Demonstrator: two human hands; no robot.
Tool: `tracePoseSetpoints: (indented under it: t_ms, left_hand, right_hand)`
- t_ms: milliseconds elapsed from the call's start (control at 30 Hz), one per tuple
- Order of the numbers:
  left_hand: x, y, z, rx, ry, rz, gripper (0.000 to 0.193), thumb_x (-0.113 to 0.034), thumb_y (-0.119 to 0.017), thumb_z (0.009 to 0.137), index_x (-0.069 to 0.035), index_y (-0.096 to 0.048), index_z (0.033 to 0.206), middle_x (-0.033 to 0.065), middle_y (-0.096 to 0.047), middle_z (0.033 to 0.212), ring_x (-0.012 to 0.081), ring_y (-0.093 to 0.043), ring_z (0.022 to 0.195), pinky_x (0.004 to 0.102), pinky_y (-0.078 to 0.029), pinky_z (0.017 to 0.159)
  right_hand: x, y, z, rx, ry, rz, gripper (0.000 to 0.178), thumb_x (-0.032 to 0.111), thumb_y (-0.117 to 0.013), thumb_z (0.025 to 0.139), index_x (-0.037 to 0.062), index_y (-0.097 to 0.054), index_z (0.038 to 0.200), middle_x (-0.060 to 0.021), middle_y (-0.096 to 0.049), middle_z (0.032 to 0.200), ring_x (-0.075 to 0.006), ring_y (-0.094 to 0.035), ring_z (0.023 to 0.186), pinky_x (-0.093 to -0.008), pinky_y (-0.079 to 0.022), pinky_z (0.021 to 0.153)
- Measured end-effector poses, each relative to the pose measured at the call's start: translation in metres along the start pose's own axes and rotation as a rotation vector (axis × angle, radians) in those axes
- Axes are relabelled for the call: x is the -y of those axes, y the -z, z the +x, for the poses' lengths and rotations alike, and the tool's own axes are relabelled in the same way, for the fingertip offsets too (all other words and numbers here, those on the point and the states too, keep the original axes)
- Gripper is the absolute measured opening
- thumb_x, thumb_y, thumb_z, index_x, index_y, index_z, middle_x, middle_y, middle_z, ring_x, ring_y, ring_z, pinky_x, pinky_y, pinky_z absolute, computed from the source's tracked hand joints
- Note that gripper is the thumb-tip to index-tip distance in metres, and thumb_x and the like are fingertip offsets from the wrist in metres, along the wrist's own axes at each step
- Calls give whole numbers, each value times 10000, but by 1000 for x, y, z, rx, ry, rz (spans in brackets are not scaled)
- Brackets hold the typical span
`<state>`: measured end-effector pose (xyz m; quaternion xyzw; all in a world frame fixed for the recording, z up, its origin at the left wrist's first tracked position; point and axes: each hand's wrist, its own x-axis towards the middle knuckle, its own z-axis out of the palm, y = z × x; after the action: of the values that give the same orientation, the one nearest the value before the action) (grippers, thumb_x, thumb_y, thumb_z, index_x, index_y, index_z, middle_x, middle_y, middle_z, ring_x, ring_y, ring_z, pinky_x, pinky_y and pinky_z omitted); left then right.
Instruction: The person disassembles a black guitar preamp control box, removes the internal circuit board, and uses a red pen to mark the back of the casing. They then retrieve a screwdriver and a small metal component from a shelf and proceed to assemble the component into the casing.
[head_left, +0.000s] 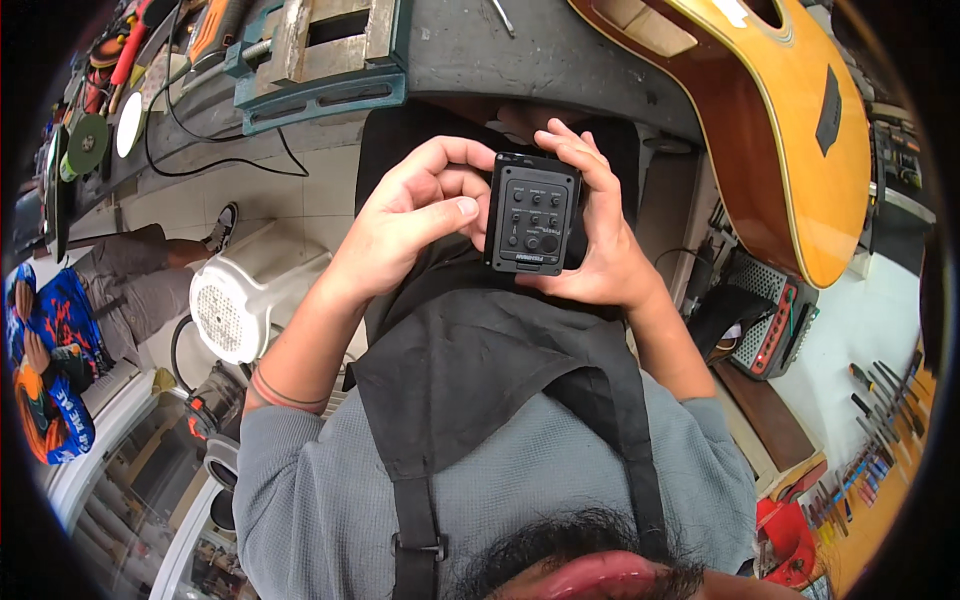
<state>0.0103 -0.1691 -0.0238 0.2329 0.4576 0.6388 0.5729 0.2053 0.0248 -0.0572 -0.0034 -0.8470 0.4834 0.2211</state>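
Note:
A black guitar preamp (533,214), a small rectangular box with several little knobs on its face, is held upright over my lap. My right hand (615,250) wraps its right side, fingers along the upper right and thumb under the lower edge. My left hand (410,210) is curled against its left edge; the index fingertip meets the top left corner and the thumb lies bent at the side. The preamp's back and the fingertips behind it are hidden. Beyond my hands, an orange-brown acoustic guitar (790,110) lies on the dark workbench (470,70), overhanging its right end.
A green-grey bench vise (325,60) stands on the bench's left, with a black cable (215,165) hanging nearby. A white perforated machine (235,300) is at left, and another person (90,310) beyond it. At right are a black amplifier-like box (765,315) and racked hand tools (885,410).

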Motion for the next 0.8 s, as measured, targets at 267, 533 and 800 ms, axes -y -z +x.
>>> tracePoseSetpoints:
  t_ms: [267, 533, 800]
  left_hand:
    - [-1, 9, 9, -44, -22, 79, 286, -129, -701, 1095, 27, -676, 1333, 61, -751, 1087, 124, -723, 943, 315, -616, 868]
    - [-11, 9, 4, -25, 3, 85, 338, -106, -678, 1107, 1, -666, 1427, 66, -757, 1083, 141, -765, 930, 313, -671, 799]
    - [-5, 17, -11, 1, -22, 98, 526, -118, -707, 1094, -11, -581, 1594, 94, -734, 1112, 186, -776, 950, 346, -690, 815]
  right_hand:
    - [2, 3, 13, 20, -2, -73, 1293, 238, -1059, 625, 89, -336, 1687, -175, -472, 1728, -427, -374, 1667, -660, -180, 1390]
    - [4, 2, 15, 21, -12, -86, 1305, 242, -1061, 621, 81, -332, 1691, -175, -463, 1735, -424, -371, 1668, -647, -185, 1394]
    - [5, 2, 20, 36, -17, -114, 1287, 257, -1049, 629, 81, -337, 1687, -178, -461, 1731, -424, -367, 1669, -654, -179, 1392]
